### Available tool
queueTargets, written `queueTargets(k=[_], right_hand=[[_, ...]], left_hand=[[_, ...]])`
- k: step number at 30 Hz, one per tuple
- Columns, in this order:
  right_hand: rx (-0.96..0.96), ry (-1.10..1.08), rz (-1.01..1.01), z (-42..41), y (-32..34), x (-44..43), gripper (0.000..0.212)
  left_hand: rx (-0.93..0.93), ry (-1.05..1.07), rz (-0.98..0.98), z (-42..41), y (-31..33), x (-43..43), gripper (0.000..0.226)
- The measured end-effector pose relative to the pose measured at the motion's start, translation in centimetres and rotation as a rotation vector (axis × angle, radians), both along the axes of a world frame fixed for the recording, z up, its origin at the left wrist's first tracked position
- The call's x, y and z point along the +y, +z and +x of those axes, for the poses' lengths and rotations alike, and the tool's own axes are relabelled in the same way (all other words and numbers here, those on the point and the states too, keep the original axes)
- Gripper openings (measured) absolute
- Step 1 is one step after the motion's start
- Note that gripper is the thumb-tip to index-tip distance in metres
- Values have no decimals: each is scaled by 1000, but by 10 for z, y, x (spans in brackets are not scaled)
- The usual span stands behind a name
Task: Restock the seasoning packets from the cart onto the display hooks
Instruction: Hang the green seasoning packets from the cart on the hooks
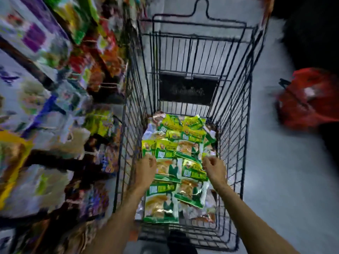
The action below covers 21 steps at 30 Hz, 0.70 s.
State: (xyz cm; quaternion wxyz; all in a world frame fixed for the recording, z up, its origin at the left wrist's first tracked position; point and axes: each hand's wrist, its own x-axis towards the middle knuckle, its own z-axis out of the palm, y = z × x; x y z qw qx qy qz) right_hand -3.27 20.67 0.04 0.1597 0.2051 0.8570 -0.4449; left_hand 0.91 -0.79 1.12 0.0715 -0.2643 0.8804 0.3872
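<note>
A black wire cart [236, 125] stands in front of me, its bottom covered with several green and yellow seasoning packets [176, 147]. Both my arms reach down into the cart. My left hand [145, 170] hovers over the packets on the left side, fingers loosely curled, holding nothing that I can make out. On the right side my right hand [213, 167] has its fingers curled above the packets, also with nothing visibly in its grasp. The display with hanging packets [99, 121] is at the left, heavily blurred.
Shelves and hooks with colourful packaged goods [55, 88] fill the whole left side, close to the cart's left wall. A red basket [308, 99] sits on the grey floor to the right of the cart. A dark panel [187, 88] hangs at the cart's far end.
</note>
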Motion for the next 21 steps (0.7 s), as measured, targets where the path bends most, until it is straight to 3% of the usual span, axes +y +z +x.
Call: queueTargets(k=[4,6,9,14,18,21], right_hand=[[-47,-46,74,-22,-50,-3,25],[-58,-51,80,-33,-71,-5,21],[-100,-61,117,-51,-98,-6,38],[-121,-119,91,-78,-129,-11,47],[-173,-140,87,-95,-144,-17,51],[-208,-199,66,-101,-146,-21,65]], left_hand=[[-108,-32,56,-18,-49,-5,21],[-158,-32,66,-22,-70,-5,40],[-248,-3,-6,-30,-93,-1,64],[-296,10,-74,-41,-123,9,89],[-278,58,-83,-45,-134,10,84],[-227,102,-65,-46,-134,10,70]])
